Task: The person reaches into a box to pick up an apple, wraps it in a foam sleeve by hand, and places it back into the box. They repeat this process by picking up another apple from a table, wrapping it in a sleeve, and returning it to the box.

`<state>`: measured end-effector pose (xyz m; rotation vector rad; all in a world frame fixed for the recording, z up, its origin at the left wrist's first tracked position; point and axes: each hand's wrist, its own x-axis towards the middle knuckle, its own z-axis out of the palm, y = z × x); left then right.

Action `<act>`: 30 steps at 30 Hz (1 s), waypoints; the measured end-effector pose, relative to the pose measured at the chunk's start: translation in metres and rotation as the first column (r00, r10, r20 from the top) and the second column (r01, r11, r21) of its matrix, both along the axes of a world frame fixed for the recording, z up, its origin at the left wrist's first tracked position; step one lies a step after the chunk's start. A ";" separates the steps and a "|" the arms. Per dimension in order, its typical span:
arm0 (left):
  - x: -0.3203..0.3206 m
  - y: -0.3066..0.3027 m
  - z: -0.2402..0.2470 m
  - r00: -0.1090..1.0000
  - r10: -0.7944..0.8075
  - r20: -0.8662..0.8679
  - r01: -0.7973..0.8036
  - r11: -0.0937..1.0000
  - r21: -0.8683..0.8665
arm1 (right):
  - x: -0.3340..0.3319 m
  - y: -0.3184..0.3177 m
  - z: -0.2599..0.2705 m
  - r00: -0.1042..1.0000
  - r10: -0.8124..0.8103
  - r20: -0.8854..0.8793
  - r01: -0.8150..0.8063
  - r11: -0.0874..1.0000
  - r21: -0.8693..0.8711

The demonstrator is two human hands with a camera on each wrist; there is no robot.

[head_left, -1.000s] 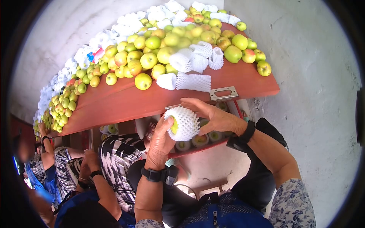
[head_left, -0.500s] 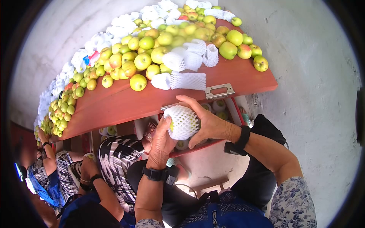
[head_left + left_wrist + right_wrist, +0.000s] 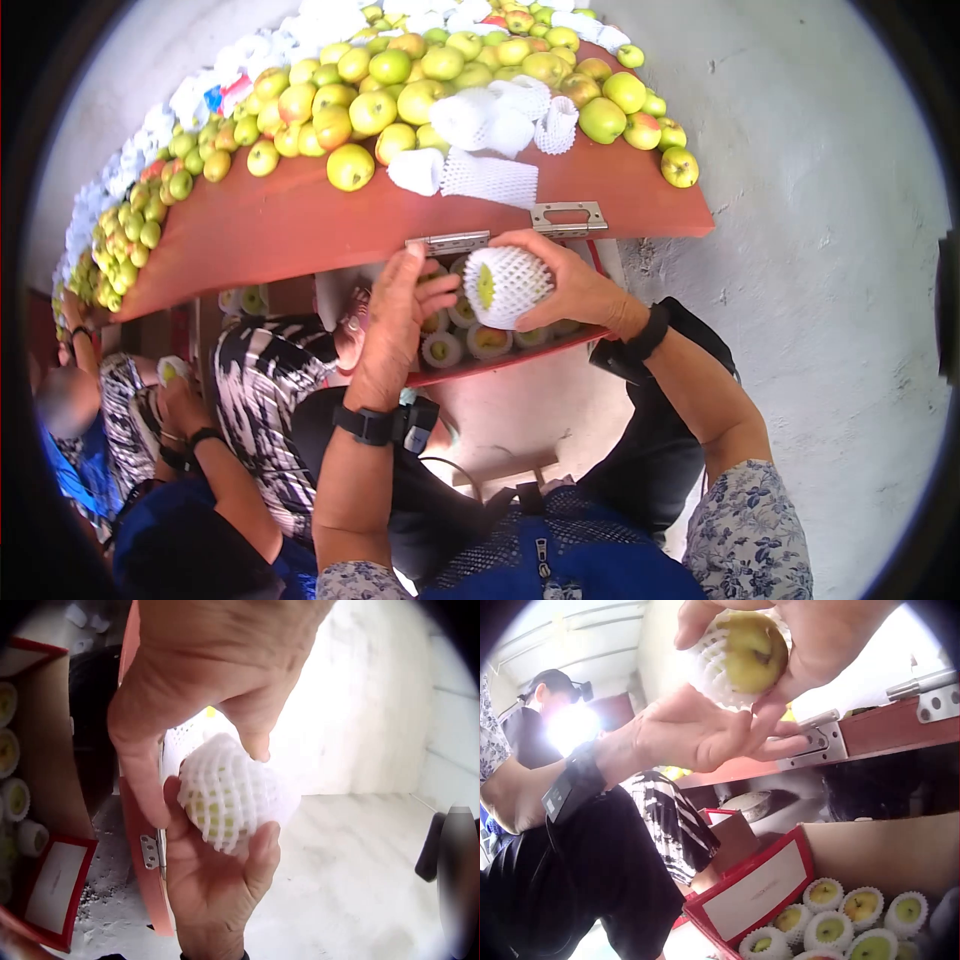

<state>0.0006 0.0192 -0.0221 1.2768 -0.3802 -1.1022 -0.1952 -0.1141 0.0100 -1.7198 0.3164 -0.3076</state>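
A green apple in a white foam net (image 3: 508, 286) is held up over the near edge of the table (image 3: 300, 245). My right hand (image 3: 580, 290) grips it, fingers and thumb around the net. In the right wrist view the apple's bare stem end (image 3: 757, 656) shows out of the net. Beside it, my left hand (image 3: 395, 310) has its fingers extended and is apart from the apple in the head view. Seen from the left wrist, the left hand (image 3: 210, 667) arches over the netted apple (image 3: 229, 799), which rests in the fingers of the right.
Loose apples (image 3: 350, 167) and empty foam nets (image 3: 488, 178) lie on the table, with metal hinges (image 3: 568, 217) on its near edge. Below stands a red-edged box (image 3: 757, 892) of netted apples (image 3: 829, 930). Another person's hand (image 3: 185, 405) is at the left, a wall (image 3: 800, 250) at the right.
The left hand has let go of the apple and moved left, its fingers straightening. The apple has shifted slightly right in the right hand. The head view has tilted a little.
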 end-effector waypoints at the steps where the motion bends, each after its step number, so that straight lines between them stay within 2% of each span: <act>1: 0.002 0.001 0.002 0.997 0.078 -0.026 -0.078 0.996 -0.034 | -0.004 -0.005 -0.006 0.998 0.034 -0.052 -0.036 0.999 -0.038; 2: 0.004 0.004 0.003 0.995 0.091 -0.046 -0.093 0.995 -0.037 | -0.009 -0.008 -0.012 0.996 0.047 -0.072 -0.050 0.998 -0.042; 4: 0.008 0.009 0.009 0.999 -0.008 -0.033 0.007 0.998 -0.054 | -0.019 -0.010 -0.024 0.933 0.083 -0.351 -0.114 0.991 -0.068; 5: 0.006 0.010 0.014 0.997 -0.055 -0.049 0.052 0.996 -0.067 | -0.025 -0.014 -0.039 0.883 0.070 -0.464 -0.152 0.978 -0.143; 6: 0.004 0.010 0.015 0.997 -0.047 -0.063 0.043 0.996 -0.073 | -0.028 -0.016 -0.047 0.876 0.074 -0.477 -0.162 0.976 -0.145; 8: 0.002 0.009 0.017 0.991 -0.134 0.022 0.135 0.985 -0.109 | -0.032 -0.019 -0.062 0.768 0.060 -0.638 -0.350 0.873 -0.339; 10: -0.001 0.007 0.024 0.991 -0.127 0.028 0.130 0.986 -0.101 | -0.033 -0.032 -0.079 0.742 0.086 -0.665 -0.393 0.859 -0.328; 12: 0.000 0.005 0.030 0.990 -0.120 0.079 0.129 0.985 -0.115 | -0.027 -0.045 -0.086 0.628 -0.028 -0.777 -0.528 0.718 -0.453; 13: 0.001 0.004 0.032 0.990 -0.120 0.073 0.128 0.985 -0.117 | -0.023 -0.055 -0.099 0.588 -0.058 -0.807 -0.541 0.713 -0.446; 17: 0.006 0.002 0.037 0.989 -0.112 0.096 0.124 0.983 -0.138 | -0.010 -0.085 -0.150 0.651 -0.158 -0.743 -0.450 0.707 -0.545; 19: 0.007 0.001 0.038 0.990 -0.106 0.097 0.119 0.983 -0.142 | -0.002 -0.090 -0.175 0.733 -0.234 -0.639 -0.357 0.668 -0.653; 20: 0.007 0.001 0.037 0.990 -0.104 0.094 0.117 0.983 -0.143 | 0.001 -0.088 -0.182 0.730 -0.232 -0.642 -0.359 0.670 -0.650; 22: 0.008 0.000 0.039 0.991 -0.102 0.090 0.114 0.983 -0.143 | 0.009 -0.078 -0.191 0.704 -0.324 -0.632 -0.400 0.556 -0.729; 23: 0.008 -0.001 0.040 0.990 -0.101 0.102 0.115 0.984 -0.135 | 0.011 -0.072 -0.195 0.704 -0.322 -0.633 -0.400 0.556 -0.728; 25: 0.008 -0.001 0.042 0.988 -0.102 0.115 0.116 0.986 -0.122 | 0.011 -0.065 -0.212 0.629 -0.424 -0.652 -0.406 0.535 -0.740; 26: 0.008 -0.001 0.042 0.987 -0.104 0.121 0.119 0.986 -0.119 | 0.012 -0.067 -0.220 0.628 -0.421 -0.654 -0.407 0.539 -0.738; 28: 0.007 -0.001 0.043 0.986 -0.108 0.126 0.122 0.986 -0.109 | 0.016 -0.069 -0.227 0.550 -0.341 -0.762 -0.356 0.730 -0.583; 30: 0.006 -0.001 0.045 0.979 -0.129 0.159 0.145 0.985 -0.092 | 0.018 -0.066 -0.229 0.525 -0.345 -0.778 -0.356 0.741 -0.569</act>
